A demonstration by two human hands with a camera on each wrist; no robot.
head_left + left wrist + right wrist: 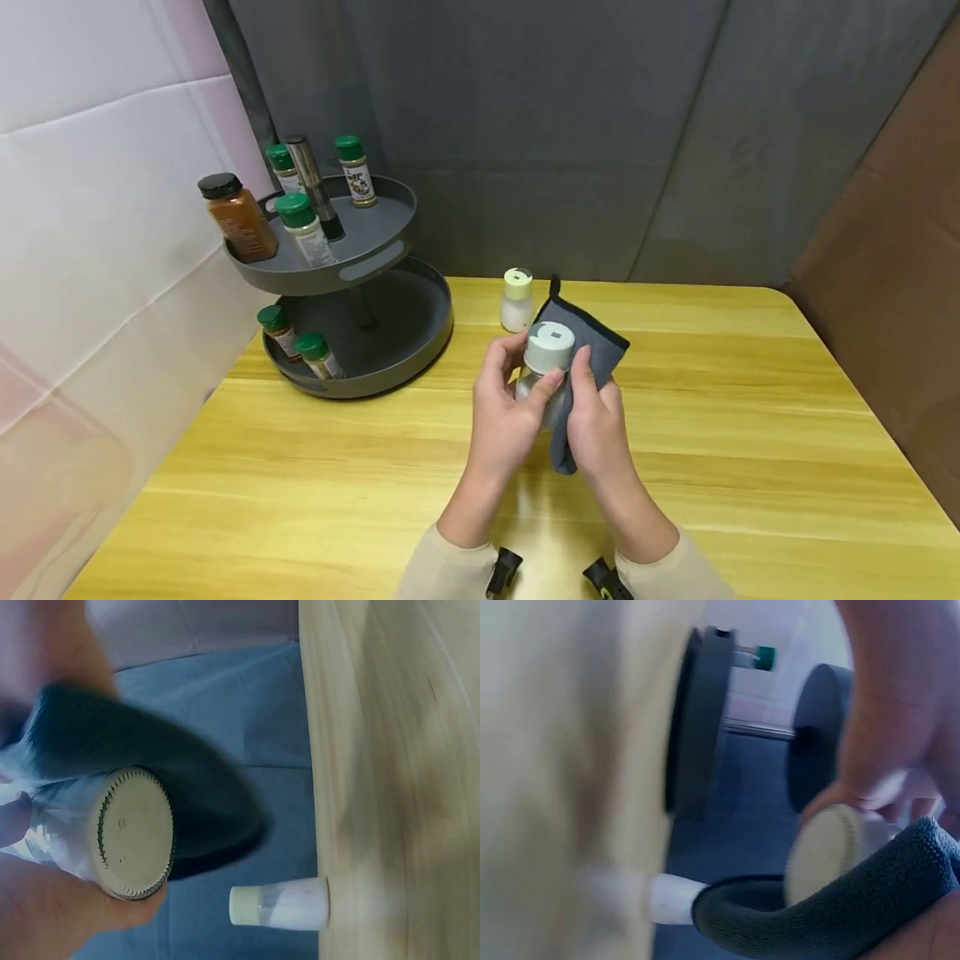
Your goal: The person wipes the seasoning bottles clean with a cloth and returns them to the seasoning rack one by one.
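Above the table, my left hand [504, 408] grips a clear glass shaker jar [547, 350] with a pale grey-green lid. In the left wrist view the ridged base of the jar [135, 834] faces the camera. My right hand [597, 421] holds a dark grey cloth [600, 337] with black edging and presses it against the jar's right side. One corner of the cloth carries a black loop. Just behind the hands stands a second shaker jar [517, 300] with a pale yellow lid and white contents, upright on the table.
A dark two-tier turntable rack [431, 358] stands at the left. Its upper tray bears green-capped spice bottles [356, 173], an orange-brown jar [238, 218] and a metal cylinder [309, 179]. Two green-capped bottles [318, 357] sit on the lower tray. Grey fabric [525, 142] closes off the back.
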